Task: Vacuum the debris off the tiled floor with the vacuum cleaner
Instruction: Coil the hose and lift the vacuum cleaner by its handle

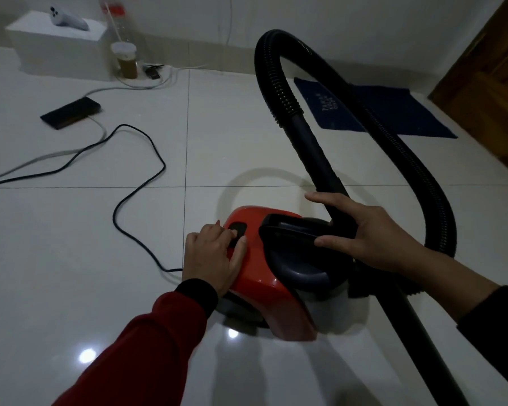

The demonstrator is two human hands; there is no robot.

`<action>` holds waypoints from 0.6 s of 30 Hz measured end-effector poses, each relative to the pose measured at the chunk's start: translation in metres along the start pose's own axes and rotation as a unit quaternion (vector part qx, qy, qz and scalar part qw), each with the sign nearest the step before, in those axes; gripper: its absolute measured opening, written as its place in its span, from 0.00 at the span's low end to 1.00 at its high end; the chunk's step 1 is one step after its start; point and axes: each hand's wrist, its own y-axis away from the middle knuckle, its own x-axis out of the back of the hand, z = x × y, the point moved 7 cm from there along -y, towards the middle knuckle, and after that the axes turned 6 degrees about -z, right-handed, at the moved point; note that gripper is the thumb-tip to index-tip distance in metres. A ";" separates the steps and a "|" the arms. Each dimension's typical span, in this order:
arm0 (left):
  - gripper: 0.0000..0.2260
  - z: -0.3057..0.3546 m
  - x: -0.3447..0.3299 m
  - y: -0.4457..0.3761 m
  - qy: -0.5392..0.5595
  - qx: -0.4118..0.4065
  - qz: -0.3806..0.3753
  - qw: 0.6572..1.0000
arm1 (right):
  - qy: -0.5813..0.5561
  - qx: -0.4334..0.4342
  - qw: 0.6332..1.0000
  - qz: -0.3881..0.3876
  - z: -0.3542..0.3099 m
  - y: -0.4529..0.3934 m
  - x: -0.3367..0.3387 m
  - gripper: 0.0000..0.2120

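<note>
Vacuum cleaner (264, 268): red body with a dark handle on top, sitting on the tiled floor (71, 273) directly under both hands; its long axis runs from the near right to the far left, the rounded red end pointing away toward the upper left.
Left hand (214, 253): lies on the far red end, fingers bent down over a black button (237, 233); whether it presses is not clear.
Right hand (364, 235): spread wide, thumb on the dark handle (288, 230), fingers wrapped around the stiff black tube where it meets the body.
Hose (276, 92): ribbed, rises from the right hand, arches away from it and comes back down on the hand's right side.
Power cord (135, 194): black, snakes over the tiles from just below the left hand off to the far left.
Beyond the left hand: a flat black box (71, 112), a white block (59, 51) with a controller (68, 20) on it, a lidded cup (125, 60).
Beyond the right hand: a blue mat (393, 109) by a wooden door (487, 83).
</note>
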 end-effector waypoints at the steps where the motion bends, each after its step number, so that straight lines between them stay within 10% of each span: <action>1: 0.22 0.002 0.000 0.001 -0.007 -0.003 -0.002 1.000 | -0.004 -0.001 1.000 0.000 -0.001 0.001 0.001 0.35; 9: 0.22 0.032 0.009 0.014 0.211 0.133 -0.013 0.968 | -0.029 -0.044 0.999 0.009 0.001 0.005 0.006 0.50; 18: 0.30 0.091 -0.006 0.014 0.658 0.264 -0.020 0.706 | -0.058 -0.054 0.997 -0.008 0.005 0.004 0.011 0.56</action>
